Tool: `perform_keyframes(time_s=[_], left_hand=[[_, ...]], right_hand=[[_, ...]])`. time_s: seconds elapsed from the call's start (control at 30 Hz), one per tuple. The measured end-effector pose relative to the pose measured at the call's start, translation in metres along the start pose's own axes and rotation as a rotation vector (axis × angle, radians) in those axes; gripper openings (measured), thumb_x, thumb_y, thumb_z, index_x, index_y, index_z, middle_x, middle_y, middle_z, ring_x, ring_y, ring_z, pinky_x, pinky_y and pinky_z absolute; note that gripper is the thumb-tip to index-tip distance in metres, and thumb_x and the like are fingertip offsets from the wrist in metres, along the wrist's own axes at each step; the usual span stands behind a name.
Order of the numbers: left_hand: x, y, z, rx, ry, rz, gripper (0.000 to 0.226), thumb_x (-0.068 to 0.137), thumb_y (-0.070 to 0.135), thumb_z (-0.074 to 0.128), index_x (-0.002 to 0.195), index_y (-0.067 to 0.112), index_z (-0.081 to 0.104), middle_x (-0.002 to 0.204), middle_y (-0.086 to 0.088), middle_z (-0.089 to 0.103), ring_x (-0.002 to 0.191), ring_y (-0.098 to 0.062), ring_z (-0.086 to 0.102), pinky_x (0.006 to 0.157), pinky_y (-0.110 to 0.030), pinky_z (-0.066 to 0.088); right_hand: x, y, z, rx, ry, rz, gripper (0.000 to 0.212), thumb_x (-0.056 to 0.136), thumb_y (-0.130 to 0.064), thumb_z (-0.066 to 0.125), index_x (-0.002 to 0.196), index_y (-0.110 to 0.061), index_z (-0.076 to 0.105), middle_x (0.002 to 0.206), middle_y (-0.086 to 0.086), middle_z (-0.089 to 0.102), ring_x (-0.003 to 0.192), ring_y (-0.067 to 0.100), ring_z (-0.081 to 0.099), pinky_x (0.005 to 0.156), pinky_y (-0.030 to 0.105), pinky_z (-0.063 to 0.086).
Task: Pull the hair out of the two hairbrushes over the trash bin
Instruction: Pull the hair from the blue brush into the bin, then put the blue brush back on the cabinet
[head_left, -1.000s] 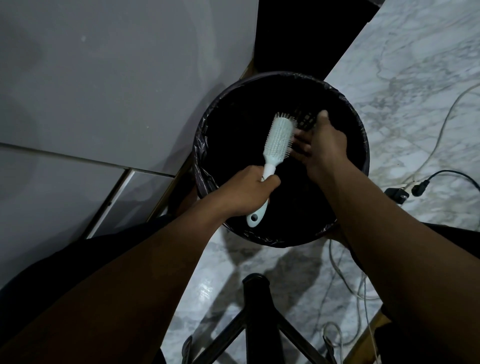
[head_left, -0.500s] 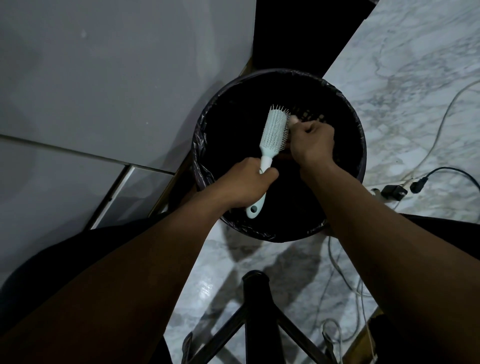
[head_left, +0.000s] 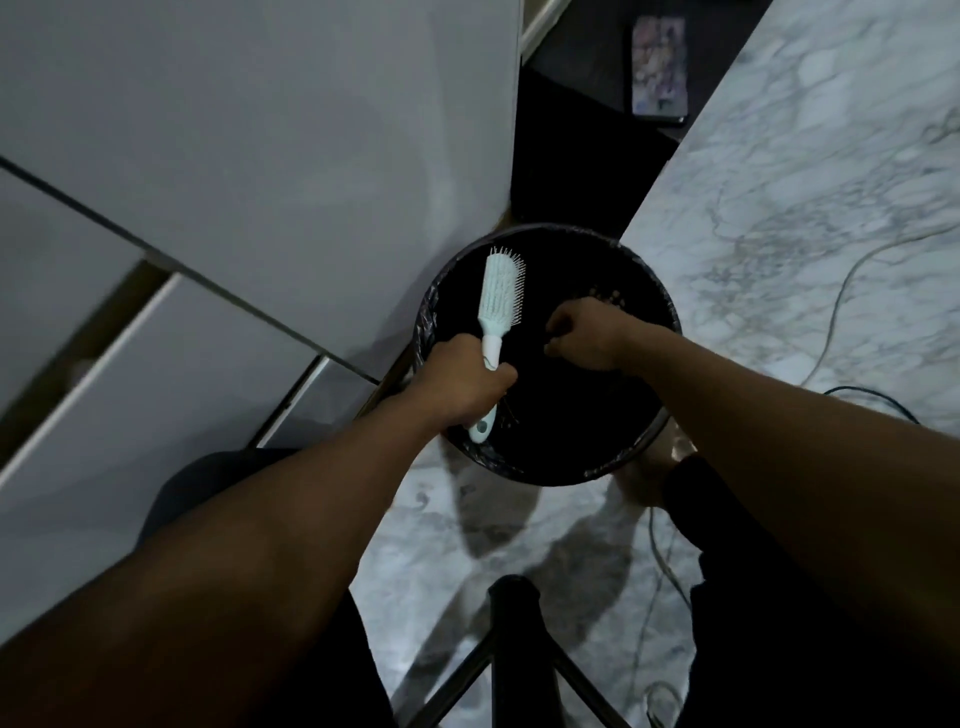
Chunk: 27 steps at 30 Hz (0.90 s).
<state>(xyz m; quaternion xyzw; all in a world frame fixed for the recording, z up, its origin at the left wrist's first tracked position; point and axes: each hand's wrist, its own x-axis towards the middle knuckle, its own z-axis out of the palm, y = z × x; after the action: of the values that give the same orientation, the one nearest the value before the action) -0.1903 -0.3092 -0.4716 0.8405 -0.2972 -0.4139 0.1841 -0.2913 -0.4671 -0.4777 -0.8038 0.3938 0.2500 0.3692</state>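
Note:
A pale mint hairbrush (head_left: 500, 291) stands upright over the round trash bin (head_left: 655, 291), which has a black liner. Its bristles face right. My left hand (head_left: 462, 387) is wrapped around the brush handle, and the handle's end sticks out below my fist. My right hand (head_left: 587, 338) hovers over the middle of the bin, a hand's width right of the brush. Its fingers are pinched together on a thin dark wisp of hair that is barely visible against the liner. I see only one brush.
A grey cabinet (head_left: 260, 156) stands to the left, touching the bin. Marble floor (head_left: 805, 208) lies to the right with cables (head_left: 841, 291) trailing across it. A black stand (head_left: 511, 649) with splayed legs rises at the bottom centre. A dark phone-like object (head_left: 658, 65) lies at the top.
My right hand has pulled away from the bristles to the right with its fingers pinched. The left hand has tipped the brush more upright. The view has tilted up and back.

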Motion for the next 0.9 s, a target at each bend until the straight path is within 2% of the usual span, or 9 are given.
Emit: perform_keyframes(time_s=[0.13,0.23,0.37,0.43,0.5,0.57,0.63,0.77,0.9], left_hand=[[-0.023,0.03,-0.039,0.085,0.085,0.046,0.024,0.083,0.032,0.066,0.073,0.012,0.058,0.072,-0.005,0.061,0.072,-0.026,0.062,0.062,-0.029,0.042],[-0.05,0.059,-0.075,0.129,0.168,0.084,0.023,0.082,0.034,0.069,0.075,0.013,0.06,0.076,-0.007,0.061,0.074,-0.027,0.062,0.062,-0.027,0.041],[-0.101,0.105,-0.125,0.144,0.311,0.154,0.03,0.083,0.038,0.069,0.079,0.009,0.062,0.077,-0.009,0.062,0.073,-0.027,0.063,0.054,-0.026,0.038],[-0.133,0.128,-0.152,0.161,0.374,0.191,0.031,0.084,0.038,0.07,0.083,0.007,0.064,0.075,-0.007,0.061,0.068,-0.024,0.059,0.046,-0.026,0.034],[-0.166,0.15,-0.178,0.183,0.438,0.224,0.032,0.083,0.039,0.07,0.086,0.008,0.064,0.074,-0.005,0.06,0.067,-0.022,0.059,0.046,-0.026,0.034],[-0.198,0.17,-0.202,0.192,0.492,0.26,0.033,0.083,0.039,0.07,0.09,0.007,0.065,0.077,-0.007,0.062,0.065,-0.021,0.06,0.046,-0.026,0.038],[-0.23,0.188,-0.224,0.202,0.539,0.29,0.031,0.082,0.036,0.07,0.088,0.007,0.064,0.076,-0.009,0.062,0.059,-0.02,0.06,0.044,-0.025,0.043],[-0.294,0.214,-0.26,0.218,0.609,0.34,0.025,0.083,0.031,0.07,0.082,0.008,0.06,0.069,-0.006,0.061,0.051,-0.017,0.06,0.039,-0.024,0.045],[-0.347,0.228,-0.292,0.274,0.683,0.342,0.029,0.082,0.034,0.069,0.074,0.009,0.057,0.067,-0.005,0.058,0.047,-0.016,0.057,0.037,-0.021,0.039]], right_hand=[[-0.041,-0.028,-0.045,-0.218,-0.024,-0.062,0.035,0.096,-0.022,0.057,0.125,-0.002,0.064,0.128,0.015,0.062,0.118,0.036,0.059,0.097,0.036,0.047],[-0.078,-0.053,-0.085,-0.256,0.09,-0.144,0.025,0.094,-0.022,0.056,0.1,0.0,0.066,0.109,0.016,0.064,0.108,0.038,0.063,0.09,0.038,0.051],[-0.155,-0.098,-0.134,-0.273,0.209,-0.201,0.036,0.097,-0.023,0.055,0.124,0.001,0.062,0.131,0.021,0.061,0.116,0.039,0.059,0.101,0.044,0.049],[-0.197,-0.12,-0.156,-0.314,0.267,-0.227,0.041,0.101,-0.024,0.051,0.134,-0.001,0.057,0.142,0.018,0.055,0.127,0.036,0.054,0.104,0.037,0.045],[-0.236,-0.136,-0.178,-0.332,0.345,-0.272,0.034,0.099,-0.021,0.052,0.126,-0.004,0.061,0.135,0.013,0.059,0.12,0.033,0.057,0.092,0.032,0.045],[-0.273,-0.151,-0.198,-0.341,0.437,-0.322,0.019,0.095,-0.017,0.054,0.107,-0.005,0.063,0.114,0.01,0.062,0.103,0.03,0.058,0.079,0.029,0.044],[-0.309,-0.166,-0.213,-0.356,0.489,-0.336,0.015,0.095,-0.017,0.053,0.1,-0.007,0.061,0.106,0.011,0.058,0.097,0.028,0.055,0.075,0.031,0.044],[-0.37,-0.192,-0.231,-0.373,0.574,-0.368,0.037,0.096,-0.021,0.057,0.126,-0.001,0.064,0.132,0.013,0.062,0.121,0.031,0.057,0.097,0.034,0.045],[-0.412,-0.22,-0.242,-0.382,0.632,-0.417,0.038,0.093,-0.022,0.061,0.122,0.001,0.065,0.13,0.017,0.063,0.117,0.034,0.06,0.096,0.038,0.049]])
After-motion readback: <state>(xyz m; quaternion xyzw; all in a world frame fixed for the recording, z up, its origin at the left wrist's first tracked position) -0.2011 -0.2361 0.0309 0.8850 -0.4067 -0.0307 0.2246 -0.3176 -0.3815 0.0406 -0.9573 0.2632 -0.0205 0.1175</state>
